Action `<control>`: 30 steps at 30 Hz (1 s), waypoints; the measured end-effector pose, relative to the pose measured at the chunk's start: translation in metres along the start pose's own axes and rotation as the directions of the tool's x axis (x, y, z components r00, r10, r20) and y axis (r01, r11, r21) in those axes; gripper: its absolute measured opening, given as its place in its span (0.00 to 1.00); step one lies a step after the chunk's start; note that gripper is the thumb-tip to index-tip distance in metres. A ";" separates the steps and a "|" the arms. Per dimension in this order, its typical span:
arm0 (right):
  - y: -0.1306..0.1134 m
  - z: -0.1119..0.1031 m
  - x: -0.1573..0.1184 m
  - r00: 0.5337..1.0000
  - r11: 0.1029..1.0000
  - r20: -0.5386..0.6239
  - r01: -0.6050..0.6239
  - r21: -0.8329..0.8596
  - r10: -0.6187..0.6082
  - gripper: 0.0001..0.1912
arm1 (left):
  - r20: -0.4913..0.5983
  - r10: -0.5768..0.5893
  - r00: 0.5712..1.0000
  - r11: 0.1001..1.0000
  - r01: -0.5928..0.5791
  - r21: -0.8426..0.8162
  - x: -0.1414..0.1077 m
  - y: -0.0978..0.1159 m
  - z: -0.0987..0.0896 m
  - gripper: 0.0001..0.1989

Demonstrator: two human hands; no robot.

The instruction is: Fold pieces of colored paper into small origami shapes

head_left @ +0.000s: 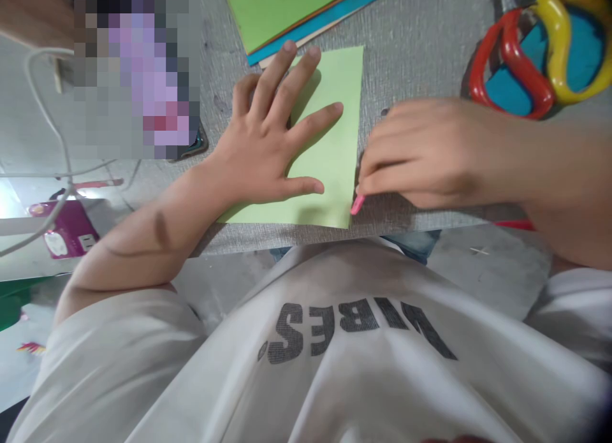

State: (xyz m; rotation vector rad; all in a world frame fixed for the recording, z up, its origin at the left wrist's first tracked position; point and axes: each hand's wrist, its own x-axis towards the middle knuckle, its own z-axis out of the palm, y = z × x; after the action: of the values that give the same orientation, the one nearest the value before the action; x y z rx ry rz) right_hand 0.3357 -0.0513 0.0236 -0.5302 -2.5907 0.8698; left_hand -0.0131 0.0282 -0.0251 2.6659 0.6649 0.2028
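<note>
A light green sheet of paper (329, 150) lies flat near the front edge of the grey table. Spread across it is my left hand (268, 137), fingers apart, pressing the paper down. My right hand (425, 153) is just beyond the sheet's right edge, with its fingers closed. A small pink piece (357, 204) pokes out from between its thumb and fingers, beside the sheet's lower right corner. Most of that piece is hidden, so its kind cannot be made out.
Green, orange and blue sheets (291, 9) are stacked at the back. Red-handled scissors (509, 67) and a yellow handle (557, 41) lie at the back right over blue paper. A white cable (41, 124) and a purple box (71, 229) are at the left.
</note>
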 end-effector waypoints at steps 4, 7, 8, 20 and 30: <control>-0.004 -0.013 0.002 0.957 0.926 -0.172 -0.272 -0.261 0.233 0.17 | 0.003 -0.029 1.000 0.999 0.029 -0.014 0.001 0.001 0.001 0.67; -0.009 -0.015 0.007 0.921 0.849 -0.172 -0.390 -0.357 0.350 0.24 | 0.016 -0.039 0.999 0.999 0.039 -0.005 0.002 0.005 -0.001 0.66; -0.009 -0.014 0.009 0.920 0.828 -0.171 -0.392 -0.400 0.353 0.25 | 0.017 -0.041 0.999 0.999 0.041 0.001 0.002 0.007 -0.002 0.66; -0.017 0.009 0.009 0.977 0.934 0.001 -0.203 -0.293 0.212 0.32 | 0.031 -0.035 0.999 0.999 0.034 0.022 0.001 0.013 -0.009 0.61; -0.033 0.032 0.008 0.979 0.989 0.173 -0.090 -0.113 0.109 0.27 | 0.015 -0.043 0.999 0.999 0.043 0.007 0.002 0.012 -0.006 0.61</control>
State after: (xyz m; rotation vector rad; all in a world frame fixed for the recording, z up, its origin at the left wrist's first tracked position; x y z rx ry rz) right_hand 0.3072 -0.0879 0.0226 -0.6432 -2.8062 0.8516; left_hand -0.0076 0.0211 -0.0149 2.6542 0.7190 0.1681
